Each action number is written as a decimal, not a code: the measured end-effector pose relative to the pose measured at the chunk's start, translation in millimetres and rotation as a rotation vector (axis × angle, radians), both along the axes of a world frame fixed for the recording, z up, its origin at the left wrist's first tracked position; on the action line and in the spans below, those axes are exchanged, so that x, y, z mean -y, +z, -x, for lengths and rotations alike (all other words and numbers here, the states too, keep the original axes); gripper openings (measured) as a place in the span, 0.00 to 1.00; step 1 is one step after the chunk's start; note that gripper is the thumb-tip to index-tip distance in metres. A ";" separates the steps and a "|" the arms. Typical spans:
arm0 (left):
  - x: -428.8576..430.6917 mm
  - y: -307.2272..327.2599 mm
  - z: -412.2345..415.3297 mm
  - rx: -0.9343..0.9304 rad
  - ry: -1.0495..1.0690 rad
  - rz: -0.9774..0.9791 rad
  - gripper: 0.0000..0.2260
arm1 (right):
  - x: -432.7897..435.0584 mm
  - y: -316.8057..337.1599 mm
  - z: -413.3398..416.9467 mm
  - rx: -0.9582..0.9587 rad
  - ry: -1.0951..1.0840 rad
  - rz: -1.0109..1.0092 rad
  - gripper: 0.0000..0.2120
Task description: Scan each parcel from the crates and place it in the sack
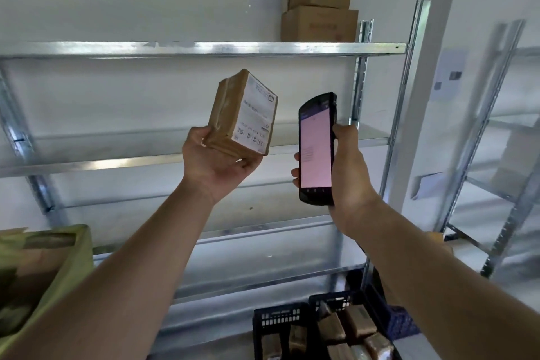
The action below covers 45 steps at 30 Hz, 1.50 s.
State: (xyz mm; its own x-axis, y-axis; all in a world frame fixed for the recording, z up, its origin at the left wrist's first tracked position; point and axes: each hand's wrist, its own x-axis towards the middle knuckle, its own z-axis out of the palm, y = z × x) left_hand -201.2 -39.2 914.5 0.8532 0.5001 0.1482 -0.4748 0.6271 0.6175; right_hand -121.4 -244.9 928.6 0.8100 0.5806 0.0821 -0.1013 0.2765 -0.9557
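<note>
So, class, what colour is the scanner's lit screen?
Pale pink; the head view shows the scanner screen best.

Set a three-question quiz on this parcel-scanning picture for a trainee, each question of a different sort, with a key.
1. True or false: the right hand grips the handheld scanner.
2. How many cardboard boxes stand stacked on the top shelf? A one, B two, C four.
3. Fill in: the left hand holds up a labelled ____.
Key: 1 true; 2 B; 3 parcel.
</note>
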 end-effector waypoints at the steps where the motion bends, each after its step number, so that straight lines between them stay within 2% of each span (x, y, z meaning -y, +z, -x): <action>1: -2.7 -0.3 -0.8 0.005 -0.009 0.011 0.28 | -1.2 0.3 0.5 0.002 -0.005 0.003 0.26; 9: 0.9 1.9 -12.2 -0.150 0.120 -0.054 0.22 | 14.9 11.2 -14.0 0.075 0.020 0.064 0.24; 14: 8.3 14.1 -20.0 -0.104 0.140 -0.130 0.18 | 43.6 20.3 -36.4 0.153 0.111 0.176 0.25; 17: 9.6 15.6 -22.0 -0.142 0.169 -0.211 0.14 | 63.8 19.3 -49.3 0.205 0.172 0.273 0.25; 23: 9.6 7.8 -24.7 -0.198 0.211 -0.272 0.17 | 89.9 5.7 -73.6 0.298 0.272 0.402 0.25; 30: 15.5 -3.0 -25.1 -0.234 0.212 -0.324 0.17 | 95.0 -5.6 -81.5 0.152 0.349 0.502 0.29; 34: 20.3 -6.0 -26.1 -0.260 0.233 -0.316 0.16 | 75.4 0.5 -82.8 0.142 0.318 0.604 0.24; 37: 22.8 -8.3 -26.3 -0.280 0.253 -0.313 0.16 | 71.2 5.1 -73.6 -0.004 0.319 0.533 0.30; 39: 24.4 -9.0 -25.9 -0.280 0.259 -0.309 0.17 | 66.5 10.6 -69.2 0.014 0.307 0.538 0.24; 41: 24.6 -9.0 -25.1 -0.276 0.266 -0.304 0.16 | 72.8 11.2 -68.5 0.043 0.315 0.470 0.22; 43: 23.9 -8.7 -24.3 -0.275 0.277 -0.302 0.15 | 76.2 18.0 -65.7 0.053 0.290 0.496 0.18; 45: 23.4 -8.3 -23.3 -0.276 0.287 -0.302 0.15 | 67.5 17.8 -64.6 -0.012 0.259 0.544 0.19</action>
